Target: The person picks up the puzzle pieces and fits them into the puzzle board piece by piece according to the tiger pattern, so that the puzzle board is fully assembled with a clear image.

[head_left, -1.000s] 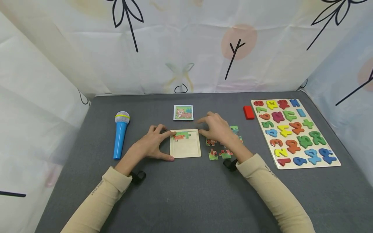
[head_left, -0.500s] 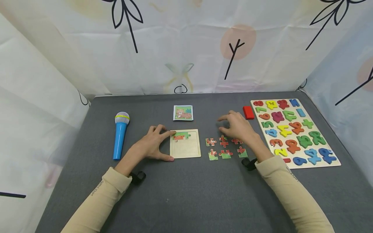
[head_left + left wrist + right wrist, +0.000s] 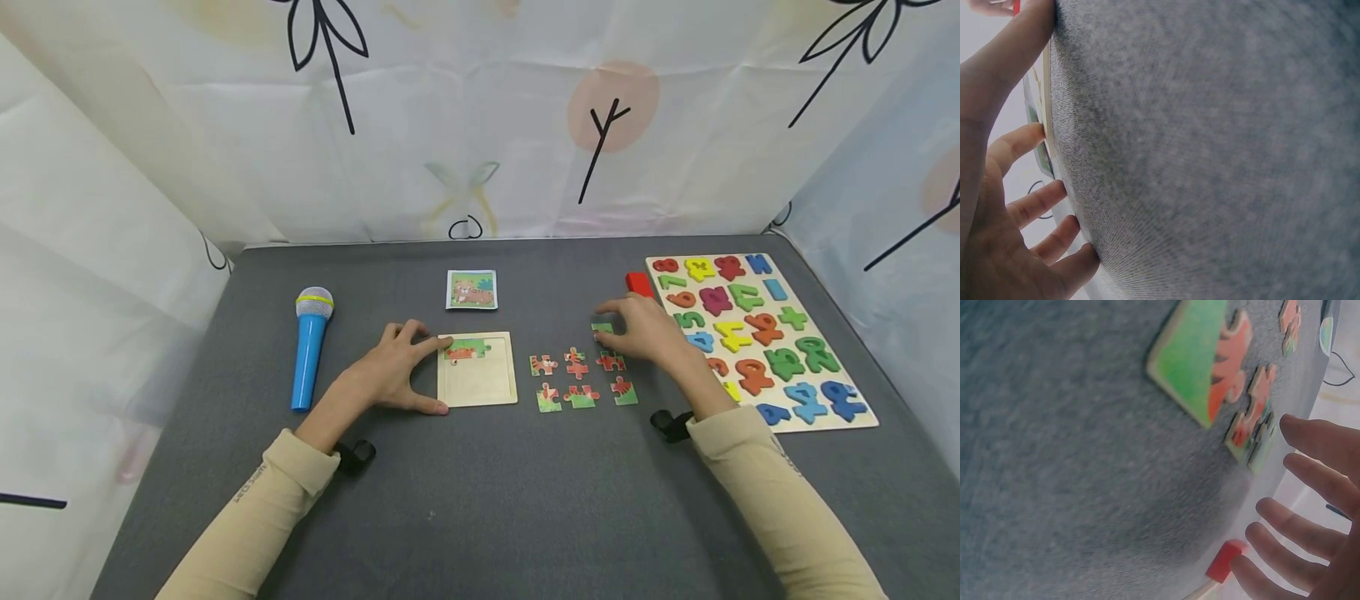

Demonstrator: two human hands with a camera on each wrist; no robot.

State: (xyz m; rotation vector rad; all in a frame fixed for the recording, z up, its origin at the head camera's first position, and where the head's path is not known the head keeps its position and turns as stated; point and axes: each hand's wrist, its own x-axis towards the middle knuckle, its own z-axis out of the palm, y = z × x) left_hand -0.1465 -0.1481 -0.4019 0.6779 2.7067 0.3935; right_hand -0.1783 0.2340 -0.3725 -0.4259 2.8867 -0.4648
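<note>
A wooden puzzle tray (image 3: 477,385) lies on the grey table, with two joined green-and-orange pieces (image 3: 467,349) at its upper left. My left hand (image 3: 392,371) rests at the tray's left side, index fingertip on the upper left corner and thumb at the lower left; its other fingers touch the cloth in the left wrist view. My right hand (image 3: 647,331) hovers around a green puzzle piece (image 3: 602,327), thumb and index apart on either side of it. In the right wrist view the fingers are spread and hold nothing. Several loose orange-and-green pieces (image 3: 581,397) lie below it.
Behind the tray lies a picture card (image 3: 472,290). A blue toy microphone (image 3: 308,354) is at the left. A number puzzle board (image 3: 825,400) fills the right side, with a red block (image 3: 639,284) near its upper left corner. Printed fabric (image 3: 465,100) hangs behind the table.
My right hand has moved right from beside the tray, across the loose pieces, to the green piece at the far right of them. My left hand has stayed on the tray.
</note>
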